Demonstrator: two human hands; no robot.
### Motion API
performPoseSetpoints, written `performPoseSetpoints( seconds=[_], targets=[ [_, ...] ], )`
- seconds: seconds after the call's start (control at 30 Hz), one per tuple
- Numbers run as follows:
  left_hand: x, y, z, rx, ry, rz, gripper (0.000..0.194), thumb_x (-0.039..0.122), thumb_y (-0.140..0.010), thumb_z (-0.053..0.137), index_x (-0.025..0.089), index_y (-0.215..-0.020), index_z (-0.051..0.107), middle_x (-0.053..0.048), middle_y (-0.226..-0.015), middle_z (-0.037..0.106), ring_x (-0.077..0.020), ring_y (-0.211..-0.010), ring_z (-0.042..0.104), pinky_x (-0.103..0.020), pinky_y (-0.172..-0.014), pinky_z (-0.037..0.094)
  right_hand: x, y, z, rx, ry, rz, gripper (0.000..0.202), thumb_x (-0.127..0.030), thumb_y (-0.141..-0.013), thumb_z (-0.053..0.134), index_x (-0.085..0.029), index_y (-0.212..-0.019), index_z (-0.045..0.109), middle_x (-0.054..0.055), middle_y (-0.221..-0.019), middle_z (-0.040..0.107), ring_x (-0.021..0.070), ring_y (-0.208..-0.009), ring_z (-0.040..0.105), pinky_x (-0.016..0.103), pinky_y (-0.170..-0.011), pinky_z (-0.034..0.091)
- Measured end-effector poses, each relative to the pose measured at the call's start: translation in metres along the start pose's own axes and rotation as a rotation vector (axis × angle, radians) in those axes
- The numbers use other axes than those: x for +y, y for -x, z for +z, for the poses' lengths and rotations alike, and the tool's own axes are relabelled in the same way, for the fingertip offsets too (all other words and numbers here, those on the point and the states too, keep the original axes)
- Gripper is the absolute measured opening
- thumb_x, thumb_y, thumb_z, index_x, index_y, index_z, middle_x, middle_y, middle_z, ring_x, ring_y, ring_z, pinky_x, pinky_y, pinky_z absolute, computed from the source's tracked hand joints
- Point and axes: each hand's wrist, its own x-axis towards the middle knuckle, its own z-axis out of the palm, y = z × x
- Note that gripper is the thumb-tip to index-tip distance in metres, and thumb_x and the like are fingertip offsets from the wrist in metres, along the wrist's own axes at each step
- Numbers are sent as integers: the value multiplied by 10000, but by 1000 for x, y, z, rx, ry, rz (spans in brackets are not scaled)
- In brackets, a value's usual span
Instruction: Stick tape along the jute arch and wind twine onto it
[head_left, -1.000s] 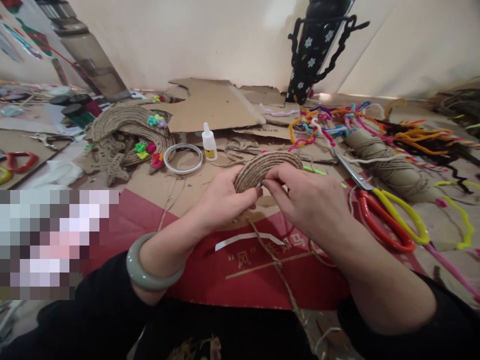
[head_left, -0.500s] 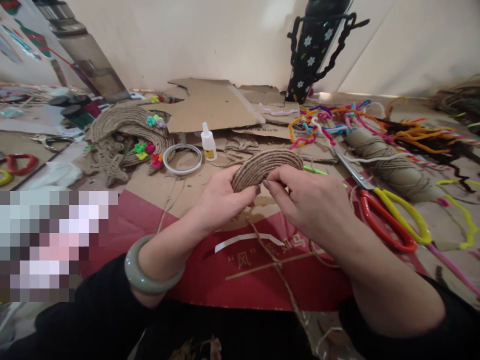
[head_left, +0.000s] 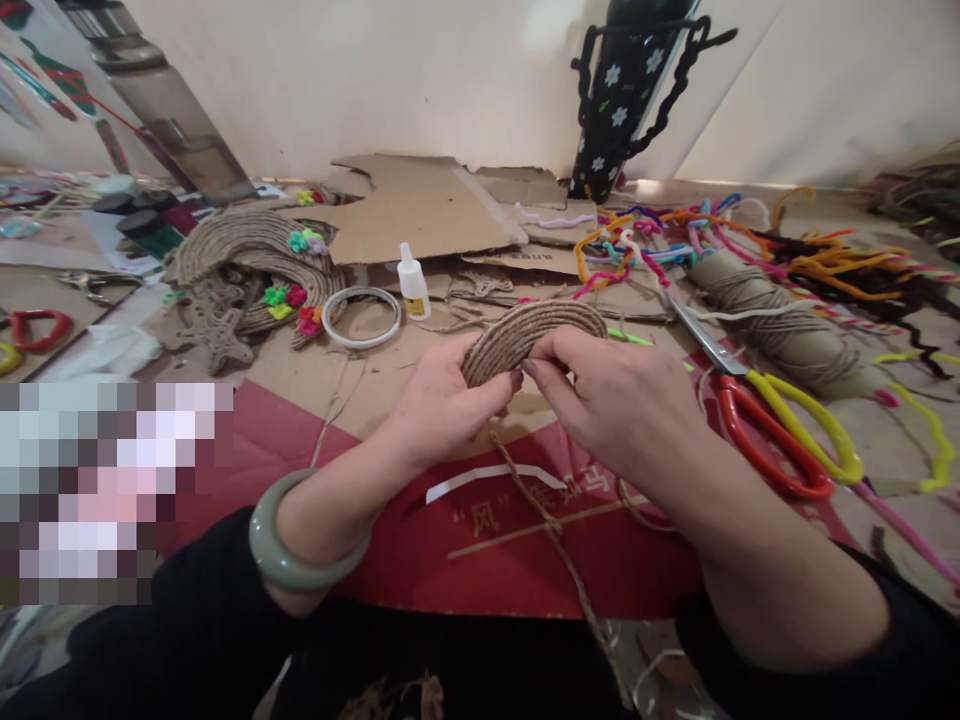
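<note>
A curved piece covered in rows of jute twine (head_left: 529, 335) is held up over the work surface. My left hand (head_left: 442, 400) grips its left end, thumb along the near side and fingers behind. At the near edge, my right hand (head_left: 611, 385) pinches with thumb and forefinger pressed against the piece; whatever lies between the tips is too small to make out. Below the hands, a loose strand of twine (head_left: 571, 565) trails toward my lap over a red printed sheet (head_left: 390, 560). A white paper strip (head_left: 487, 475) lies on that sheet.
A glue bottle (head_left: 413, 283) stands beyond my left hand, beside a tape ring (head_left: 362, 318) and a twine-covered arch (head_left: 240, 235) with coloured tufts. At right lie red-and-yellow scissors (head_left: 780, 430), a twine-wound roll (head_left: 780, 325) and pipe cleaners (head_left: 637, 245). Cardboard (head_left: 427, 210) lies behind.
The pinching fingertips of my right hand have shifted very slightly left along the edge. My left hand keeps its grip. The whole view has moved a few pixels.
</note>
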Motion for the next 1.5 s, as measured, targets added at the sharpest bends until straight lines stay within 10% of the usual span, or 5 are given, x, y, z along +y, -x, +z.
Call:
performPoseSetpoints(
  seconds=[0.63,0.93,1.5],
  targets=[
    [0,-3,2,58,-62,-6,68,122,-708,559,175,-667,570,68,-524,575,-73,-477,502,-201,-462,391,-2,-8,-9,-175,95,168,200,-324,-933,545,-177,-1019,650,69,-770,750,218,-636,665,281,-524,232],
    [-3,0,4,104,-86,35,60,181,-744,604,185,-694,571,54,-547,580,-90,-533,517,-217,-517,422,10,-10,-7,-99,6,239,607,-391,-876,635,-146,-1407,474,76,-807,758,273,-736,707,322,-607,406],
    [2,-4,0,23,-264,25,57,149,-667,580,195,-701,577,75,-541,530,-88,-484,484,-219,-475,368,-5,-5,-14,-179,125,127,305,-359,-922,590,-156,-1140,656,132,-863,772,277,-738,727,299,-547,322]
  ],
)
